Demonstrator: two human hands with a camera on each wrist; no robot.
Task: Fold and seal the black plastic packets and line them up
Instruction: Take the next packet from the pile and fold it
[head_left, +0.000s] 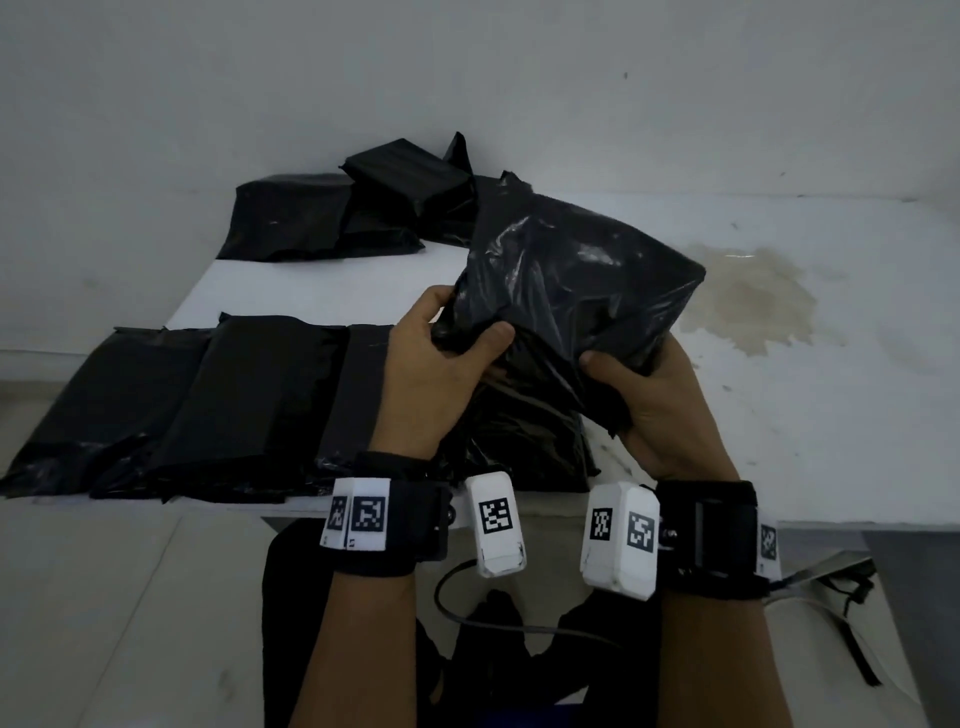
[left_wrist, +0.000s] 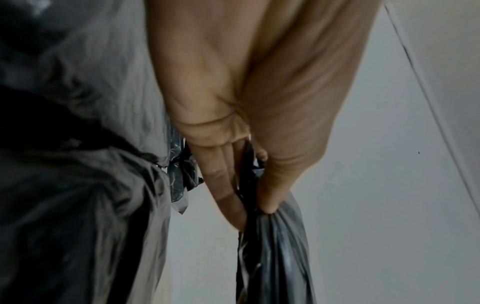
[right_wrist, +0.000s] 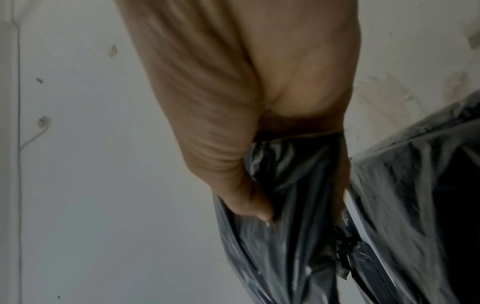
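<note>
I hold a crinkled black plastic packet (head_left: 571, 280) in the air above the white table (head_left: 779, 415), tilted up and away. My left hand (head_left: 441, 353) pinches its near left edge between thumb and fingers; the left wrist view shows the same pinch on gathered plastic (left_wrist: 272, 246). My right hand (head_left: 649, 395) grips the near right edge, thumb on top, with film bunched in the palm (right_wrist: 291, 185). A row of flat black packets (head_left: 208, 405) lies side by side along the table's near left edge. Another packet (head_left: 519, 447) lies under my hands.
A loose heap of black packets (head_left: 353, 213) lies at the back left by the white wall. A yellowish stain (head_left: 753, 296) marks the table to the right. A cable (head_left: 493, 618) and dark straps (head_left: 857, 623) hang below the table's front edge.
</note>
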